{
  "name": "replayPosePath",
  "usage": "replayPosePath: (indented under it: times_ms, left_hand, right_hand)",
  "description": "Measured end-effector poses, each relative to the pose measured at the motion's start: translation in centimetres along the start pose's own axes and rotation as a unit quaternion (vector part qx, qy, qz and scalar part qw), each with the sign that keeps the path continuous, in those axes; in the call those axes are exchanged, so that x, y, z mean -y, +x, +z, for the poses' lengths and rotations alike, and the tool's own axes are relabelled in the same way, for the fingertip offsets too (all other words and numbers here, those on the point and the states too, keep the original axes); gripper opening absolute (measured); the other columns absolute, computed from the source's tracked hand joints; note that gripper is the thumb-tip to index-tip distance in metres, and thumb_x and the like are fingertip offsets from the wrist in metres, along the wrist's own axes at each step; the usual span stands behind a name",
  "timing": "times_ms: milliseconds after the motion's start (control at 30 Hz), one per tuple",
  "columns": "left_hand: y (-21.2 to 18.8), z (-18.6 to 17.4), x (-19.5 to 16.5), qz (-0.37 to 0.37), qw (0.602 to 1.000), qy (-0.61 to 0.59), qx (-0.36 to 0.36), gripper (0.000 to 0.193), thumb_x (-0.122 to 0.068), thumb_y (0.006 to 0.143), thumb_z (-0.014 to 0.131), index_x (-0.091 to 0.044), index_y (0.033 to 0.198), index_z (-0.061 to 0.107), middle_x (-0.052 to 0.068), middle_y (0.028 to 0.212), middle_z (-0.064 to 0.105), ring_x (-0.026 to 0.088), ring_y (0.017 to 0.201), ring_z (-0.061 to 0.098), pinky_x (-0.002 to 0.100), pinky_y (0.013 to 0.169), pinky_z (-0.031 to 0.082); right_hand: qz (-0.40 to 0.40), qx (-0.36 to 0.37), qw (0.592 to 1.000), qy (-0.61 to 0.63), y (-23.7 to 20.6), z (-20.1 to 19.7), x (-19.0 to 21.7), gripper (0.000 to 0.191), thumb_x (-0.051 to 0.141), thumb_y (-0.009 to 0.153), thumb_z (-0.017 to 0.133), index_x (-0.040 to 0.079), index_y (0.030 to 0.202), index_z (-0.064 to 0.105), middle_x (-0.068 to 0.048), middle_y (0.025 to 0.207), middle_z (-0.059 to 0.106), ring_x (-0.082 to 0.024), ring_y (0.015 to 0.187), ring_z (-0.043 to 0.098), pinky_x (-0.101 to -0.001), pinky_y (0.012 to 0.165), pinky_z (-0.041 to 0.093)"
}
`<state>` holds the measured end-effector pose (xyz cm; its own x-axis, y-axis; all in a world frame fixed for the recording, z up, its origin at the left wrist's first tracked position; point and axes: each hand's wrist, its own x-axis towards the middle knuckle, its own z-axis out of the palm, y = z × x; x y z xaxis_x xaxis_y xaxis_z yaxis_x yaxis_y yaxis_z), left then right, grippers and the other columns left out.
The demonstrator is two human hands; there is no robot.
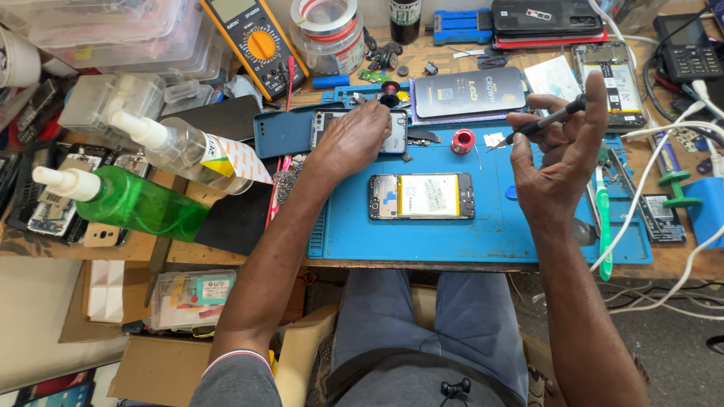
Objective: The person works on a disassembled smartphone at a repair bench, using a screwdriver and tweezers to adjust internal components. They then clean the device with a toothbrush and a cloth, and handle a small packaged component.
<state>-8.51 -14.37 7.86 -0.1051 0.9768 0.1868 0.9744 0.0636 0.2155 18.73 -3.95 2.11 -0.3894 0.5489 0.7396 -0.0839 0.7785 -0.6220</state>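
The person sits at a cluttered bench with a blue work mat [483, 234] in front of them. The left hand [354, 139] lies palm down at about eleven o'clock on the mat, fingers curled loosely over an opened phone body [392, 136] and pressing on it rather than closing around it. The right hand [562, 154] is raised off the mat at about two o'clock, thumb and fingers pinched shut around black tweezers [539, 126], whose tips point left toward a small red solder spool [463, 141]; the tips stand just beside the spool, and whether they touch anything cannot be told.

At the middle of the mat lies a second opened phone [421, 197], face down, its yellow battery showing, apart from both hands. At nine o'clock a green squeeze bottle [128, 202] and a clear squeeze bottle [188, 151] lie tilted beside each other. At twelve o'clock sit a yellow multimeter [256, 41] and a roll of clear tape [328, 30]. A green toothbrush [603, 226] rests along the mat's right edge, at three o'clock, near white cables [664, 173].
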Motion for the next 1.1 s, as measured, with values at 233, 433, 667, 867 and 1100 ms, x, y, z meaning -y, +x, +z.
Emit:
replayPosePath:
  times_ms: [233,433,667,867,1100]
  left_hand:
    - [0.0,0.8,-2.7,0.063,0.99,-0.122,-0.042,0.022,-0.014,0.089,0.074,-0.009,0.106,0.062,0.009,0.104,0.064,0.032,0.102,0.065,0.047,0.083,0.052]
    - [0.2,4.3,-5.9,0.181,0.965,-0.18,0.056,0.054,-0.037,0.069,0.091,-0.012,0.108,0.063,0.005,0.108,0.062,0.029,0.106,0.062,0.047,0.087,0.05]
    - [-0.1,5.6,-5.0,0.196,0.964,-0.177,0.021,0.07,-0.047,0.057,0.095,-0.013,0.111,0.065,0.005,0.114,0.061,0.03,0.113,0.057,0.046,0.095,0.05]
    - [0.1,6.4,-4.9,0.188,0.966,-0.175,0.028,0.071,-0.048,0.058,0.095,-0.012,0.111,0.066,0.005,0.113,0.061,0.029,0.114,0.057,0.045,0.096,0.049]
    - [0.2,6.2,-4.9,0.204,0.961,-0.184,0.009,0.07,-0.049,0.059,0.095,-0.012,0.11,0.065,0.006,0.113,0.06,0.03,0.113,0.057,0.046,0.094,0.05]
  right_hand:
    - [0.012,-0.001,0.999,0.046,0.5,-0.4,-0.4,0.085,-0.018,0.112,0.066,0.018,0.168,0.015,-0.02,0.141,0.061,-0.024,0.116,0.073,-0.0309,0.101,0.064]
    - [0.003,0.032,0.999,0.042,-2.9,-0.7,0.1,0.077,-0.015,0.105,0.072,0.013,0.162,0.028,-0.023,0.14,0.063,-0.026,0.111,0.076,-0.0326,0.092,0.066]
    - [0.014,0.05,0.997,0.059,-3.5,-0.3,0.4,0.073,-0.012,0.106,0.071,0.012,0.162,0.03,-0.024,0.14,0.062,-0.027,0.113,0.075,-0.0338,0.093,0.066]
    - [0.006,0.064,0.997,0.045,-3.3,-0.1,0.1,0.073,-0.011,0.105,0.071,0.012,0.161,0.03,-0.023,0.14,0.063,-0.028,0.113,0.075,-0.0336,0.092,0.066]
    - [0.007,0.068,0.997,0.037,-3.2,-0.2,-0.2,0.073,-0.009,0.104,0.074,0.011,0.161,0.032,-0.023,0.137,0.065,-0.027,0.111,0.076,-0.0336,0.093,0.066]
